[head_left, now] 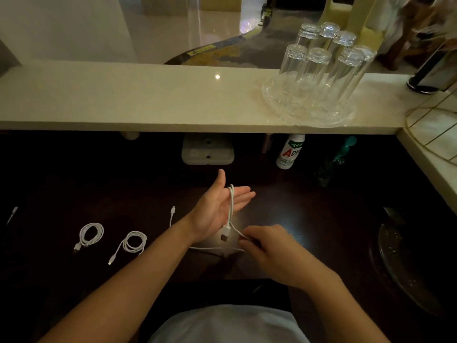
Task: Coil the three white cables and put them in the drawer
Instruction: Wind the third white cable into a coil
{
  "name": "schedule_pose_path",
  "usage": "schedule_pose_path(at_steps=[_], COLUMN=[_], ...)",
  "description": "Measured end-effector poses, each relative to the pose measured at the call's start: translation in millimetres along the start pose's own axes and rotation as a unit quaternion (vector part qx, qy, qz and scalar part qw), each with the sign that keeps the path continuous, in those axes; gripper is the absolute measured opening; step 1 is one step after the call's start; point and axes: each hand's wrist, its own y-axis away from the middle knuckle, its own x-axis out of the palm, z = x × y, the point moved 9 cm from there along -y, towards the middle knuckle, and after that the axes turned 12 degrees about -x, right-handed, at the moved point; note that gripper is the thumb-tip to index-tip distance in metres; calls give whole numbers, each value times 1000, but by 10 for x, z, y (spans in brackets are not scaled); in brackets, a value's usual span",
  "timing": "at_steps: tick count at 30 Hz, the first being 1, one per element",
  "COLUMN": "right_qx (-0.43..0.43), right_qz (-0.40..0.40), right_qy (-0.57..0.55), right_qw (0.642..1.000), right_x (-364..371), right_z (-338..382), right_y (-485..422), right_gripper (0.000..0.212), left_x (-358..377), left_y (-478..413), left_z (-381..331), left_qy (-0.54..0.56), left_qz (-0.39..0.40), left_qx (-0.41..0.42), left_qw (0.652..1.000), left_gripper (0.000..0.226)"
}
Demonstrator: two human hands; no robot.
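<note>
Two white cables lie coiled on the dark desk at the left: one coil (91, 234) and a second coil (133, 242) to its right. A third white cable (231, 206) is looped over my left hand (217, 206), which is held palm up with straight fingers above the desk's middle. Its USB plug (225, 235) hangs below the palm. My right hand (265, 246) pinches this cable just right of the plug. The cable's loose length trails left across the desk to a small plug (173, 209). No drawer is in view.
A pale stone counter (148, 100) runs above the desk, with a glass tray of upturned tumblers (319, 75) on it. Beneath the counter stand a white power strip (207, 149), a white bottle (289, 152) and a green object (333, 162). A dark dish (405, 263) lies right.
</note>
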Motion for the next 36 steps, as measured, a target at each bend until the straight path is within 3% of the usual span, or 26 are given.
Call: schedule_pose_path(at_steps=[7, 10, 16, 21, 23, 26, 29, 36], right_qx=[-68, -76, -42, 28, 52, 114, 136, 111], right_qz=[44, 38, -80, -127, -132, -150, -151, -116], right_qy=[143, 135, -67, -319, -365, -406, -410, -186], right_qw=[986, 987, 994, 939, 920, 894, 889, 969], right_x=[-612, -862, -1177, -624, -343, -6, 188, 112], right_z=[363, 380, -84, -649, -766, -869, -800, -500], right_y=[-181, -271, -500, -427, -355, -226, -131, -18], right_gripper=[18, 13, 26, 19, 11, 28, 30, 32], left_x=[245, 314, 611, 645, 575, 380, 201, -62], left_y=[-57, -50, 142, 223, 231, 218, 200, 134], left_z=[163, 195, 227, -1, -106, -251, -369, -486], left_qy=[-132, -128, -82, 73, 132, 193, 198, 148], left_qz=[37, 58, 205, 256, 242, 186, 134, 48], left_qx=[-25, -23, -69, -30, -4, 45, 82, 113], left_qw=[990, 990, 973, 963, 961, 962, 967, 981], left_gripper=[87, 91, 115, 115, 114, 110, 107, 103])
